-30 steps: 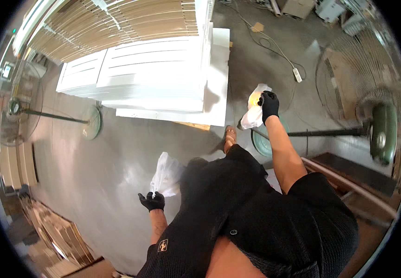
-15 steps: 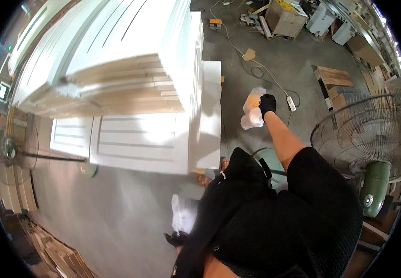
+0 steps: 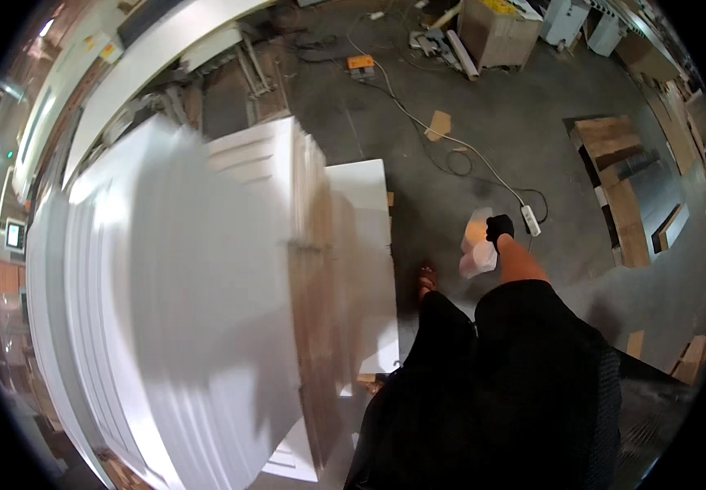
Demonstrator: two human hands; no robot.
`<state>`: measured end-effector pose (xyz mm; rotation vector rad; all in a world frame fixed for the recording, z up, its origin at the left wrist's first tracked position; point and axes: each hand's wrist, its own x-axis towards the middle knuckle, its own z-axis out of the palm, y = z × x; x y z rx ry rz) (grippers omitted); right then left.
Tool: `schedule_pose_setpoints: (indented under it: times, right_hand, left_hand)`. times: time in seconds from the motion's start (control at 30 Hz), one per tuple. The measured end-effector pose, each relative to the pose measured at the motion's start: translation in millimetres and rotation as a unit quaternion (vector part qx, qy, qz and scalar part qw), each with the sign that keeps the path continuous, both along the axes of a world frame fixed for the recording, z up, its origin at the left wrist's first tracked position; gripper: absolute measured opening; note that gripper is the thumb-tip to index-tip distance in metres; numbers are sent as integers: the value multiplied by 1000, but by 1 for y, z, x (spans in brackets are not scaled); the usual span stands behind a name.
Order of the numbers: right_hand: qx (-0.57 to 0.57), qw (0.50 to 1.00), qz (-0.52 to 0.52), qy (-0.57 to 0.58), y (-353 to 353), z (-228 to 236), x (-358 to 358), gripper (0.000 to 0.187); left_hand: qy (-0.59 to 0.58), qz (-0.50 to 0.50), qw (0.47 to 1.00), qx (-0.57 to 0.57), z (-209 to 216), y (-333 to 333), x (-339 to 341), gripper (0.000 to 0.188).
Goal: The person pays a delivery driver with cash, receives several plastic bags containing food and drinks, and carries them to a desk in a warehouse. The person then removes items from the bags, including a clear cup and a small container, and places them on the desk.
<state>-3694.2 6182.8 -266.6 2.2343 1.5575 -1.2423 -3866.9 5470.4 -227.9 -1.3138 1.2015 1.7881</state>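
One pale plastic bag [image 3: 477, 260], orange contents [image 3: 475, 233] | clamped by fingers of black-gloved right hand [image 3: 498, 229] | over floor [image 3: 426, 196], just left of fingers, long axis near-to-far | right hand nearer; left hand out of view

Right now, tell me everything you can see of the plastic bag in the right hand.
The plastic bag looks thin, whitish and translucent. A yellow-orange patch shows through its upper part, and a pale rounded shape lower down; what they are cannot be told. The black-gloved right hand grips it near its upper right side in the picture. It appears over the grey floor, left of a white power strip; whether its bottom touches the floor is unclear.
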Motion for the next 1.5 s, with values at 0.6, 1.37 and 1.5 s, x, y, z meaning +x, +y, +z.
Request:
schedule_pose_setpoints:
  times: [0.6, 1.37, 1.5]
  right_hand:
    - [353, 916, 91, 168, 316, -56, 177, 17]
    - [224, 853, -394, 260, 694, 121, 336, 26]
    - [197, 864, -375, 271, 830, 80, 376, 22]
  left_hand:
    - [-22, -133, 990, -31, 16, 371, -41, 57]
    - [-97, -360, 927, 33, 7, 1002, -168, 56]
    - [33, -361, 932, -23, 35, 1153, -102, 55]
